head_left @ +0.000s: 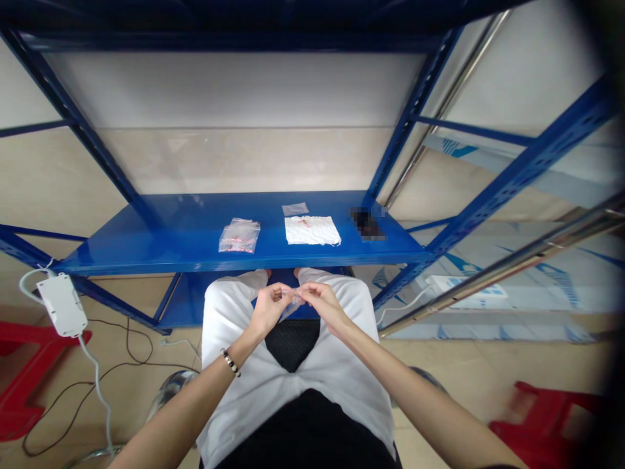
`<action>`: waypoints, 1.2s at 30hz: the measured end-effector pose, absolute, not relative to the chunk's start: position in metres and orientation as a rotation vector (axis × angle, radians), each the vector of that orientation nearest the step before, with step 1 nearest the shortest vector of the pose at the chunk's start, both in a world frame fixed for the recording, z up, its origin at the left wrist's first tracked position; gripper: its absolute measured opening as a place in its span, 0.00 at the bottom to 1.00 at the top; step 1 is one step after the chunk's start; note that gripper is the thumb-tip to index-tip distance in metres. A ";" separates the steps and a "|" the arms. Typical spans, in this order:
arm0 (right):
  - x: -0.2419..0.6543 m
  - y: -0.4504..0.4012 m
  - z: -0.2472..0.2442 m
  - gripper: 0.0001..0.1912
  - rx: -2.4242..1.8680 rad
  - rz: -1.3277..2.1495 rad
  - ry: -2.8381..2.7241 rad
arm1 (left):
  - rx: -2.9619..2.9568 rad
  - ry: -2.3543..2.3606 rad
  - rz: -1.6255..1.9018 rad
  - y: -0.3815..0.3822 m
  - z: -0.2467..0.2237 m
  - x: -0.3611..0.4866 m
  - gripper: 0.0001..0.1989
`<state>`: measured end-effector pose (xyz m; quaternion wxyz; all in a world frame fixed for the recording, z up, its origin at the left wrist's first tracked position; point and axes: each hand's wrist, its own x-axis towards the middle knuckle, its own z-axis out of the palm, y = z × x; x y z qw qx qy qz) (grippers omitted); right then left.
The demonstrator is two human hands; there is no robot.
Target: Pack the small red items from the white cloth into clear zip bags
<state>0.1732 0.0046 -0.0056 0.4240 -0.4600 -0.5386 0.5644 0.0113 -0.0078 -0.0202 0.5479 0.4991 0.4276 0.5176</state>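
Handling, by the look of it, a small clear bag [290,306] between left hand [270,309] and right hand [323,302], over the lap [266,385].
Pinching the bag from both sides, thumbs and fingertips closed; probably working at its edge, parting or pressing being too small to tell. Facing, beyond the hands, a white cloth [315,233] on the blue shelf [122,244], with filled bags [239,237] farther left. Next move likely calling for fine, even fingertip control.

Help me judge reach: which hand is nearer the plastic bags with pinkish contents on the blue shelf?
Left. The left hand is in front of the plastic bags and slightly to their right; the right hand is also in front of them but farther right.
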 end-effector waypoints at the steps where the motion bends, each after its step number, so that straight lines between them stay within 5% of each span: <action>1: 0.172 0.004 -0.005 0.13 -1.143 1.419 -1.351 | 1.190 1.014 1.223 -0.008 -0.021 0.011 0.15; 36: 0.182 0.000 0.013 0.13 -1.021 1.217 -1.668 | 1.554 1.132 1.144 -0.006 0.000 -0.004 0.16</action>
